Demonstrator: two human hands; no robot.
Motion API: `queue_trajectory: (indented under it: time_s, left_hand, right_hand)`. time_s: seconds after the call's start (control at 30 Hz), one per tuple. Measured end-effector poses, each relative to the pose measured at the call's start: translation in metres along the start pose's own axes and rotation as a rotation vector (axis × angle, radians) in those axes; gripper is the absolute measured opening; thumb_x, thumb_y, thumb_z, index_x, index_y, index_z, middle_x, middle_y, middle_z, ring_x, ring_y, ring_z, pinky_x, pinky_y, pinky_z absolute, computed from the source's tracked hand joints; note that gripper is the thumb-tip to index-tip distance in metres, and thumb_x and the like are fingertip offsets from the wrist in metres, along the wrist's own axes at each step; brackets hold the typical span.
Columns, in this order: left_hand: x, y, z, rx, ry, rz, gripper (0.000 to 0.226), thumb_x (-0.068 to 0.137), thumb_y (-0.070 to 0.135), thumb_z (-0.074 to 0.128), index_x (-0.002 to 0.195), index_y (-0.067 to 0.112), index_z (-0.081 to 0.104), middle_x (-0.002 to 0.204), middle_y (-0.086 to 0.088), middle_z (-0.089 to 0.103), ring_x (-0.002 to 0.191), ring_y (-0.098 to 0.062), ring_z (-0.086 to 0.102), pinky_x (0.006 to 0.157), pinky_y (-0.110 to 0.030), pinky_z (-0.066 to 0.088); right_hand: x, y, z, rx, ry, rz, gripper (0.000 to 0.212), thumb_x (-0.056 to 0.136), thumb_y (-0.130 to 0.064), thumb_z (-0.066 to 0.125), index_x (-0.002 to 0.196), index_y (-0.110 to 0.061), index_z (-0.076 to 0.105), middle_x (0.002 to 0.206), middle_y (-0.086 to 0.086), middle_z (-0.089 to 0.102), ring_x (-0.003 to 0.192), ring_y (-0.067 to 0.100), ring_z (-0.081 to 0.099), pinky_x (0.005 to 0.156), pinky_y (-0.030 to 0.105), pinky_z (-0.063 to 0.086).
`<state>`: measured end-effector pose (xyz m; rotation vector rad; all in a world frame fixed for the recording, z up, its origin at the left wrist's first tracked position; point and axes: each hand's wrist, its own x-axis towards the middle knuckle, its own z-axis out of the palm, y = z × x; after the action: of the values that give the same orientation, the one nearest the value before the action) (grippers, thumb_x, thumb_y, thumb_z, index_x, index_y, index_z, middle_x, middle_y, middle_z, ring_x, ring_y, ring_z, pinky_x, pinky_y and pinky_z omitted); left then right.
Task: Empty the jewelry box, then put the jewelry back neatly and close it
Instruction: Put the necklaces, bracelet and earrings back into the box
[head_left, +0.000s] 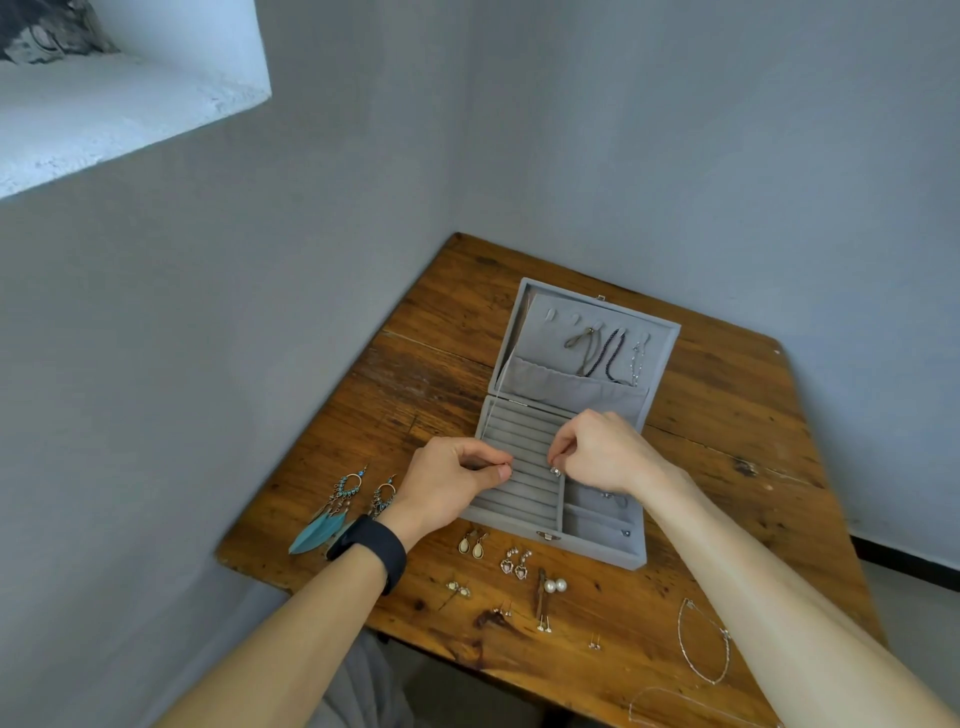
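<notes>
A grey velvet jewelry box (602, 551) lies open on the wooden table (727, 415). Necklaces (608, 353) hang from hooks inside its raised lid. My right hand (602, 452) pinches a small silver ring (556, 471) over the ring-slot rows (519, 488). Over the left side of those rows, my left hand (452, 483) has its thumb and forefinger pinched together; whether it holds anything I cannot tell. Feather earrings (332, 509) lie left of the box. Several small earring pairs (514, 564) and two thin chains (704, 642) lie along the table's front.
The table stands in a corner between grey walls. A black band sits on my left wrist (374, 551). Small pieces (615, 499) lie in the box's right compartments. The table's front edge is close to my body.
</notes>
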<state>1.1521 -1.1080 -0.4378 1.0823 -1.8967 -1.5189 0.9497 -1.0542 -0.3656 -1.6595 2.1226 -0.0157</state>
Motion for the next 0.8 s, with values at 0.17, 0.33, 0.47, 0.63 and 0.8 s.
queue_trajectory:
  time_s: [0.17, 0.33, 0.47, 0.63, 0.8]
  left_hand:
    - [0.005, 0.007, 0.001, 0.118, 0.009, -0.001, 0.012, 0.085, 0.030, 0.078, 0.096, 0.033, 0.077, 0.096, 0.018, 0.074, 0.094, 0.008, 0.064, 0.083, -0.010, 0.046]
    - [0.019, 0.030, 0.005, 0.402, -0.029, 0.038, 0.009, 0.089, 0.037, 0.072, 0.099, 0.036, 0.071, 0.094, 0.017, 0.071, 0.093, 0.000, 0.065, 0.086, -0.026, 0.054]
    - [0.030, 0.045, 0.015, 0.561, -0.091, 0.047, 0.007, 0.089, 0.040, 0.072, 0.095, 0.037, 0.072, 0.093, 0.015, 0.071, 0.091, -0.004, 0.065, 0.086, -0.032, 0.057]
    - [0.040, 0.054, 0.027, 0.612, -0.160, 0.000, 0.003, 0.085, 0.037, 0.077, 0.087, 0.036, 0.074, 0.090, 0.016, 0.071, 0.088, -0.002, 0.065, 0.087, -0.032, 0.057]
    - [0.044, 0.064, 0.034, 0.609, -0.185, -0.046, 0.008, 0.082, 0.033, 0.081, 0.080, 0.035, 0.074, 0.080, 0.017, 0.069, 0.082, 0.001, 0.063, 0.083, -0.025, 0.054]
  right_hand:
    - [-0.007, 0.003, 0.016, 0.056, 0.175, 0.019, 0.015, 0.088, -0.014, 0.064, 0.094, -0.026, 0.072, 0.089, -0.012, 0.067, 0.092, 0.011, 0.063, 0.080, 0.028, 0.053]
    - [-0.024, 0.012, 0.026, 0.185, 0.322, 0.034, 0.013, 0.094, -0.023, 0.063, 0.102, -0.026, 0.074, 0.094, -0.011, 0.069, 0.090, 0.007, 0.063, 0.081, 0.026, 0.052]
    - [-0.062, 0.029, 0.048, 0.257, 0.545, 0.087, 0.015, 0.093, -0.024, 0.064, 0.105, -0.028, 0.071, 0.099, -0.014, 0.063, 0.091, 0.006, 0.060, 0.078, 0.021, 0.047]
    - [-0.099, 0.042, 0.098, 0.211, 0.654, 0.116, 0.024, 0.091, -0.026, 0.066, 0.115, -0.024, 0.068, 0.115, -0.009, 0.058, 0.105, 0.008, 0.047, 0.081, 0.013, 0.034]
    - [-0.103, 0.038, 0.118, 0.250, 0.692, 0.093, 0.026, 0.095, -0.029, 0.061, 0.120, -0.024, 0.065, 0.125, -0.009, 0.056, 0.115, 0.008, 0.047, 0.091, 0.018, 0.041]
